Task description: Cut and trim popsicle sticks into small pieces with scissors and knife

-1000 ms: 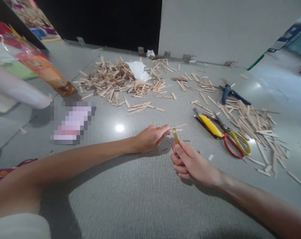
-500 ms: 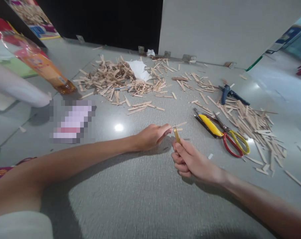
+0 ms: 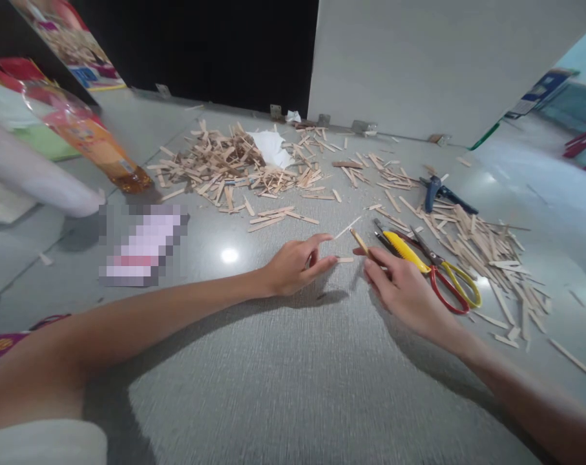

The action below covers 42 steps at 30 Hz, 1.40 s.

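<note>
My left hand (image 3: 295,265) rests low over the grey floor, thumb and index finger apart. A thin wooden strip (image 3: 347,227) slants up and right from the tip of the index finger; I cannot tell whether it still touches. Beside the thumb tip lies a short flat wooden stick (image 3: 345,259). In my right hand (image 3: 402,284), a slim gold-coloured tool (image 3: 358,240) is gripped, its end pointing up and left towards the strip. Close to the right hand are scissors with red and yellow handles (image 3: 450,284) and a yellow-handled tool (image 3: 405,250).
A heap of wooden sticks (image 3: 215,161) with white paper (image 3: 272,148) lies ahead, and more loose sticks (image 3: 491,252) lie right, near a dark blue tool (image 3: 432,192). A bottle (image 3: 99,145), another person's arm (image 3: 41,165) and a blurred pinkish object (image 3: 145,248) are left.
My left thumb has come away from the index finger, where both were closed on the strip. My right hand has moved right and tilted the gold-coloured tool.
</note>
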Tool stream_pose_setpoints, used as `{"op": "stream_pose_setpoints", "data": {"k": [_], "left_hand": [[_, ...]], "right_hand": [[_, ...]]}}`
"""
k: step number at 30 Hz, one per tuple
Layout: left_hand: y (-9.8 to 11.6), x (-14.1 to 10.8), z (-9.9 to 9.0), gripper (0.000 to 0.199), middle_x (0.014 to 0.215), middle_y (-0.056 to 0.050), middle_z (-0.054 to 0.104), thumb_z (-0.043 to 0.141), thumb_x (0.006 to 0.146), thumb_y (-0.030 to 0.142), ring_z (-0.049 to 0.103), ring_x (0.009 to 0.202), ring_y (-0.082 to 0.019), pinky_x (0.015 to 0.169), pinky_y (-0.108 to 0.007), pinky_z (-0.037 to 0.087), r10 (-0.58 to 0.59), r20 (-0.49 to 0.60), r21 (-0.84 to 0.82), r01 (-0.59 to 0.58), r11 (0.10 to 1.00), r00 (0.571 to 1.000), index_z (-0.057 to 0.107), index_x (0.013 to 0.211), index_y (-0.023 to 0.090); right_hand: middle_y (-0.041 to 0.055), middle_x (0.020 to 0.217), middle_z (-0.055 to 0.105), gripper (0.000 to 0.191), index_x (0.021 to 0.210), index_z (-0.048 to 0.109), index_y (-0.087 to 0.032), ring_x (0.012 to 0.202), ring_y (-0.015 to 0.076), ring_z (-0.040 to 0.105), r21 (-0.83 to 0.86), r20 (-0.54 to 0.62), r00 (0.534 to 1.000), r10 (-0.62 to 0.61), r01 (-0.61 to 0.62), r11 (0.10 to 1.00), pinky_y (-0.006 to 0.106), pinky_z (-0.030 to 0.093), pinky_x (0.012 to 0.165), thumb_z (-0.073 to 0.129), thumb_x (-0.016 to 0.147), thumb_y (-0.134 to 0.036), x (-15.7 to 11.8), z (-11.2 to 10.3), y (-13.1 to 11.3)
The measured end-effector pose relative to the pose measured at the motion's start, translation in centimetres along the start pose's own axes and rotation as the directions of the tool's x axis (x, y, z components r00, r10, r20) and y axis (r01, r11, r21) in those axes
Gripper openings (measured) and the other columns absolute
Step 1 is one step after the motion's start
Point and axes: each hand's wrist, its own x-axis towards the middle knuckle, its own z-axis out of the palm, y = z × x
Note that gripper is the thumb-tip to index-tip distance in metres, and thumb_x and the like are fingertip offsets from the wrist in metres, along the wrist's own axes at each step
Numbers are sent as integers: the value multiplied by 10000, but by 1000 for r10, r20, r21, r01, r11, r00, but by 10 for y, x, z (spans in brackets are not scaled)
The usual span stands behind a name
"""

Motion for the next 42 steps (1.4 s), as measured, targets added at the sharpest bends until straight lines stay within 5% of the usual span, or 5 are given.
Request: {"op": "stream_pose_setpoints", "data": {"k": [14, 24, 33, 36, 42], "left_hand": [[13, -10, 9, 698, 562, 39, 516, 160, 1181, 568, 472, 471, -129, 520, -255, 323, 57, -23, 215, -51, 975, 998, 634, 838, 187], [21, -15, 13, 568, 562, 69, 451, 107, 1177, 449, 432, 457, -127, 509, -252, 338, 24, 103, 154, -39, 987, 994, 532, 883, 212], [14, -15, 14, 428, 739, -22, 675, 219, 1167, 355, 579, 552, -147, 566, -261, 438, 20, 278, 87, -46, 995, 961, 543, 934, 201], [12, -15, 15, 383, 682, 7, 609, 248, 1152, 315, 520, 523, -136, 543, -253, 384, 34, 251, 117, -65, 991, 967, 522, 904, 213], [12, -13, 17, 462, 593, 61, 457, 167, 1168, 357, 371, 461, -126, 508, -263, 268, 66, 214, 168, -103, 980, 975, 521, 910, 210]], "right_hand": [[-64, 605, 501, 330, 850, 530, -243, 498, 113, 410, 269, 319, 948, -8, -82, 960, 274, 345, 503, 377, 1119, -360, -15, -16, -17], [-41, 632, 491, 405, 793, 539, -239, 501, 104, 385, 254, 400, 915, 59, -172, 952, 255, 334, 453, 462, 1119, -467, -14, -35, -18], [-88, 693, 351, 420, 885, 418, -281, 487, 89, 265, 540, 641, 761, 101, -541, 645, 201, 281, 384, 479, 1110, -630, -30, 40, 3], [-103, 703, 369, 381, 940, 427, -286, 460, 74, 229, 510, 642, 757, 118, -537, 672, 169, 280, 341, 490, 1115, -618, -23, 21, 4], [-138, 652, 324, 361, 997, 456, -285, 440, 58, 147, 347, 832, 547, 89, -638, 687, 134, 180, 309, 607, 1060, -607, -2, -27, -2]]}}
